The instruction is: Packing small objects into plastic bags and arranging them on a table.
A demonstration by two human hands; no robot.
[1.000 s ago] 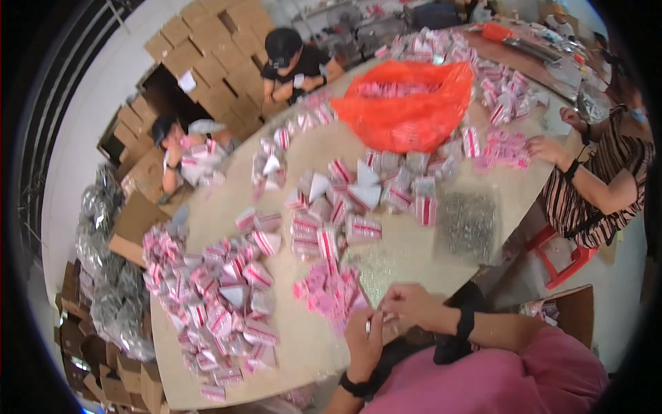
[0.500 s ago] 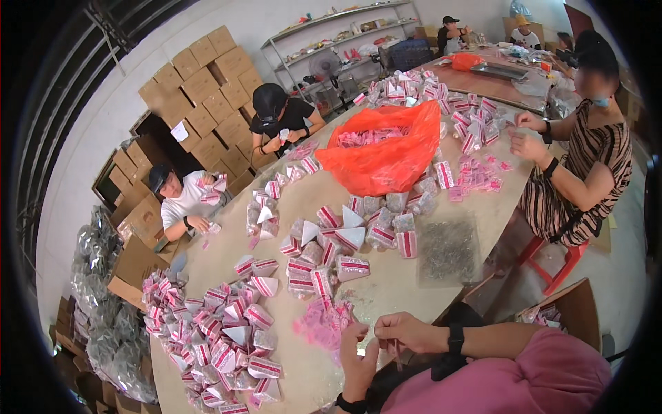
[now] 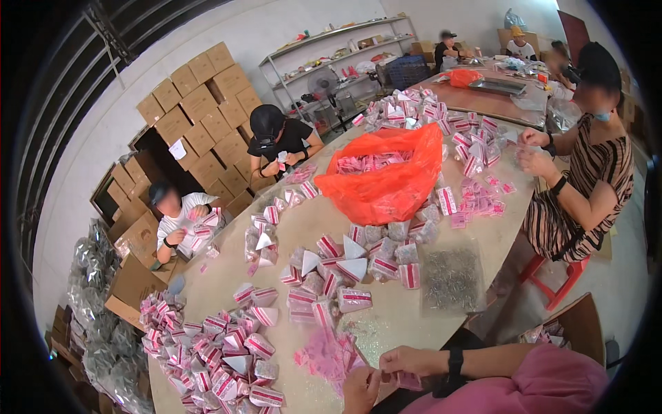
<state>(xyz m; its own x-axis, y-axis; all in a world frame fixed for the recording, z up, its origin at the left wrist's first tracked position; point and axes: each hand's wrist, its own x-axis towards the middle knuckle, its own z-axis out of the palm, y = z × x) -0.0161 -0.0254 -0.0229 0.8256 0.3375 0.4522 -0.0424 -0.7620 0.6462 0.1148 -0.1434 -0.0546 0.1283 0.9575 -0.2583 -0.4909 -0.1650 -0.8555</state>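
Observation:
Near the table's front edge, my left hand and my right hand meet fingertip to fingertip, both closed. From beneath my right fingers hangs a small pink printed slip. What my left fingers pinch is too small to make out. Just beyond my hands lies a loose pile of pink slips. Behind that, clear packets with pink-and-white printed labels sit in a cluster. To the left spreads a large heap of similar filled packets.
A shallow clear tray of small metal pieces lies right of the packets. Farther back, an open orange plastic bag holds more pink slips. Co-workers sit around the table. An open cardboard box stands at my right.
My hands have moved lower, my left fingers closing in toward my right ones. The pink slip shows more fully below my right hand. The view has shifted slightly.

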